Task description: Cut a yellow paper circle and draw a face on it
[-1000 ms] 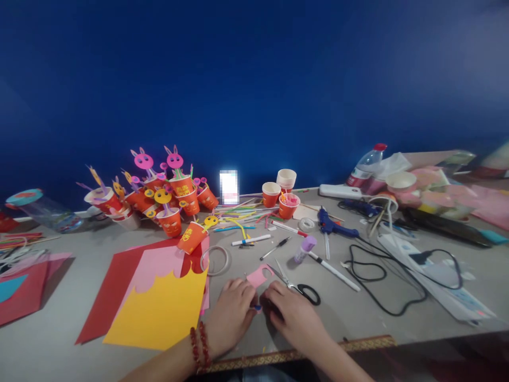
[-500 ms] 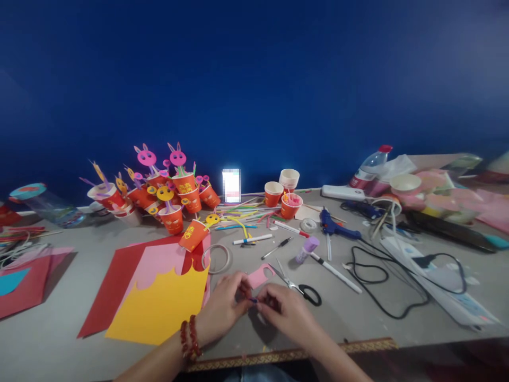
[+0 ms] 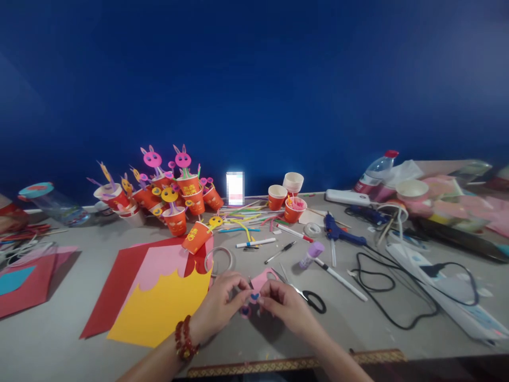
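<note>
Pink paper piece (image 3: 249, 304), small, with a dark blue dot at its middle: pinched between the fingertips of both hands just above the grey table (image 3: 358, 323), near the front edge. Left hand (image 3: 220, 305), with a red bead bracelet (image 3: 183, 339) at the wrist, grips it from the left; right hand (image 3: 286, 306) grips it from the right. Both are closed on the piece, fingertips almost touching.

Change from the earlier frames: a second ago both hands lay low on the table with the piece pressed under the fingers; now they are raised slightly and drawn closer together, and the piece shows more clearly between them. The rest of the table keeps its layout.

Position relative to the grip: the piece sits at the meeting point of the two thumbs and forefingers, part of it hanging just below the left fingertips.

Nearby items: a larger pink cut-out (image 3: 263, 278) lies flat just behind the hands; scissors (image 3: 306, 295) with black handles just right of it; a clear tape ring (image 3: 218, 260) to the left rear; a yellow sheet (image 3: 163, 310) over pink and red sheets to the left. Farther back: orange paper cups (image 3: 175, 204) with pink and yellow animal heads, a purple glue stick (image 3: 311, 254), a blue glue gun (image 3: 338, 233).

Writing: yellow marks on the cups, too small to read. No other label legible.
</note>
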{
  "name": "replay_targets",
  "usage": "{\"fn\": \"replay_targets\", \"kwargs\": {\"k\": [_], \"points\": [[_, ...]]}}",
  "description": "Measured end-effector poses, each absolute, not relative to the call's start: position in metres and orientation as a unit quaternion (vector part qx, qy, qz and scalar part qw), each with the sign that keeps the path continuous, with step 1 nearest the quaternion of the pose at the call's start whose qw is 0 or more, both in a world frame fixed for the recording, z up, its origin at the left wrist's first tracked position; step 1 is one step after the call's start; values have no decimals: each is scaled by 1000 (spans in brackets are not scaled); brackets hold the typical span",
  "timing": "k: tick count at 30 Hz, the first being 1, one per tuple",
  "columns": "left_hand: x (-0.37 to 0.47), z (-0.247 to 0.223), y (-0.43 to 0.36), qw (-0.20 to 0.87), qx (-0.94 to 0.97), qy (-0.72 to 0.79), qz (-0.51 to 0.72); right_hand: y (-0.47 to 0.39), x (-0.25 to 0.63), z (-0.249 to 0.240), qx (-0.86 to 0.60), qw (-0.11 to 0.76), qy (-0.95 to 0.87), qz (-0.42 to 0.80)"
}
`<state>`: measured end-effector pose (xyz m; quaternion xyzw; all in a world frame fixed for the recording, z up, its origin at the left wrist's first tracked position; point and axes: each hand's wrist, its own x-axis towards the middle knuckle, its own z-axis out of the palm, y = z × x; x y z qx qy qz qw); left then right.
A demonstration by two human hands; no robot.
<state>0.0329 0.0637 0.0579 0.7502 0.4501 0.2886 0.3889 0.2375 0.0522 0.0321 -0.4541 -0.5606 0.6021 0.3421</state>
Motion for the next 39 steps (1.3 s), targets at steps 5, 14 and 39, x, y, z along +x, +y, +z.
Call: {"fn": "replay_targets", "kwargs": {"k": [5,14,39], "points": [[31,57,73,384,744,445,318,64,232,36,-464,345,-577,577],[26,55,99,374,681,482,405,107,211,43,-444,357,-589,573],[28,38,97,400,669,489,392,107,215,27,-414,375,-533,636]]}}
